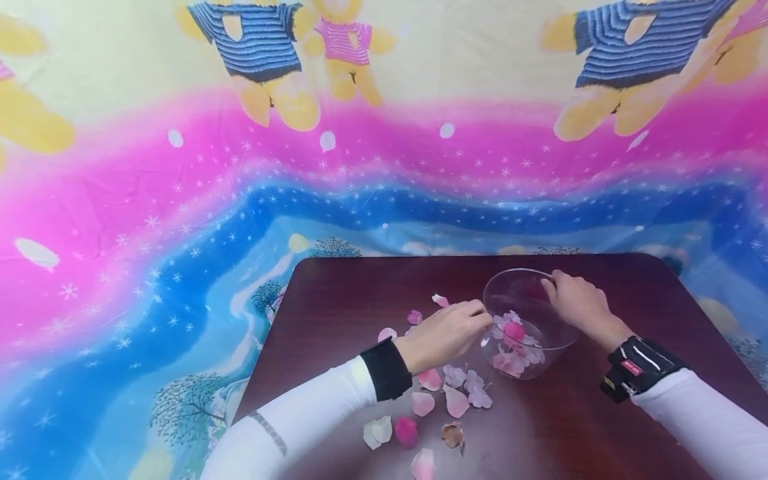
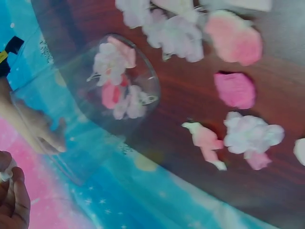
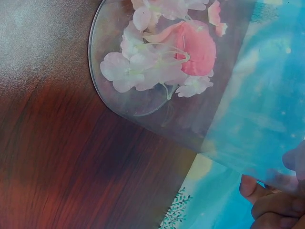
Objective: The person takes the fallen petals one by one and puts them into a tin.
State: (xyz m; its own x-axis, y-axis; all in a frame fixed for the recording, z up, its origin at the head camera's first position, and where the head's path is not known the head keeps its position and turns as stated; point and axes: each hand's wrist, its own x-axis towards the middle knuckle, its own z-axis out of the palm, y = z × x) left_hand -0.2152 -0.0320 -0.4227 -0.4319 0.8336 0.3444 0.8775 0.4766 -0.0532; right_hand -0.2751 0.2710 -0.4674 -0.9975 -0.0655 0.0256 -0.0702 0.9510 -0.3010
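While right hand grips bowl, left hand pinches petal

A dark reddish-brown wooden table with rounded corners is seen, and a clear glass bowl is set on it, right of its middle. Loose pink and white petals are scattered on the wood left of the bowl and nearer the viewer, some just beside its base.
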